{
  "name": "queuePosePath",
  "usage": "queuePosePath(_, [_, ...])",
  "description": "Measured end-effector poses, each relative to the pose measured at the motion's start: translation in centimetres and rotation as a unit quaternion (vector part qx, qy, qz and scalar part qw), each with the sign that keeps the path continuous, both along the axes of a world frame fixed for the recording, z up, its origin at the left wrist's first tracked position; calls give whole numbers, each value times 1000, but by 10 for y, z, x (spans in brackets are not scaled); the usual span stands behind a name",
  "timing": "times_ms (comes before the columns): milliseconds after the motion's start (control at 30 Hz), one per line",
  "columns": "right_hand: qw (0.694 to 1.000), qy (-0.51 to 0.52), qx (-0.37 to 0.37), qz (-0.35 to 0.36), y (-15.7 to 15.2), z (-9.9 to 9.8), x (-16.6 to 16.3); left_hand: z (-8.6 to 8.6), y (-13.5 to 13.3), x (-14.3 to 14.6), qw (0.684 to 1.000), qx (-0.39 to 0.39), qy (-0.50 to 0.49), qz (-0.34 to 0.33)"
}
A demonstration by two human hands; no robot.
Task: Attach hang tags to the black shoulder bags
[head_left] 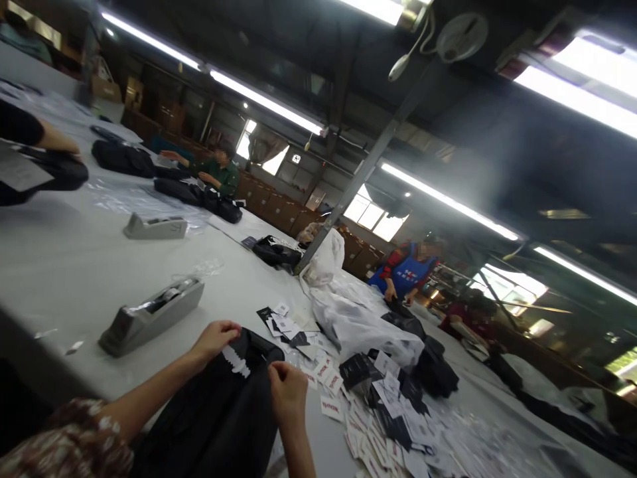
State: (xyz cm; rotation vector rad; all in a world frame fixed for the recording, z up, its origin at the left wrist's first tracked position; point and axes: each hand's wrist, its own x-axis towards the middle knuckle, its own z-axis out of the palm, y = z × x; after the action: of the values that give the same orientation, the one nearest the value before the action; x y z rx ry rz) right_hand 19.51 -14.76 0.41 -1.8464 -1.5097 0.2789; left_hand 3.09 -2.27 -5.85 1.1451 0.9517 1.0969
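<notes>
My left hand (215,338) pinches the top edge of a black garment (219,411) that lies on the grey table (60,265) in front of me. A white tag (235,362) sits on the garment just under that hand. My right hand (287,392) is closed on the same garment's edge, a little to the right. Both forearms come in from the lower left.
A grey tape dispenser (152,316) stands left of my hands, another (155,227) farther back. Loose white and black tags (378,411) are scattered to the right, with a white plastic bag (353,312) behind them. Other people work at the far side; black garments (124,159) lie near them.
</notes>
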Motion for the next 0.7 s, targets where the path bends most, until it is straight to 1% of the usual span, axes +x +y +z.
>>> queuePosePath(67, [991,-130,-17,-29,7,0,-10,2,4,8,999,-9,2,-54])
queuePosePath(133, [972,-221,-49,-57,15,-3,-20,1,5,16,995,-16,4,-94])
queuePosePath(167, [965,-246,-64,-65,20,-5,-25,1,4,18,994,-17,4,-109])
queuePosePath(233, [959,-263,-80,-66,29,-10,-33,0,2,20,990,-15,8,-139])
queuePosePath(333, [962,-254,-79,-58,41,-15,-42,2,0,18,984,-3,21,-178])
queuePosePath(433, [967,-240,-74,-51,47,-18,-45,4,2,15,982,7,47,-183])
queuePosePath(500, [973,-219,-60,-46,47,-18,-43,5,5,11,984,16,65,-166])
queuePosePath(567, [986,-157,-38,-33,44,-15,-37,9,10,7,987,29,78,-137])
queuePosePath(633, [997,-75,-23,-11,40,-8,-29,19,16,0,990,45,82,-102])
queuePosePath(700, [999,-7,-22,30,36,2,-19,34,19,-5,993,58,73,-75])
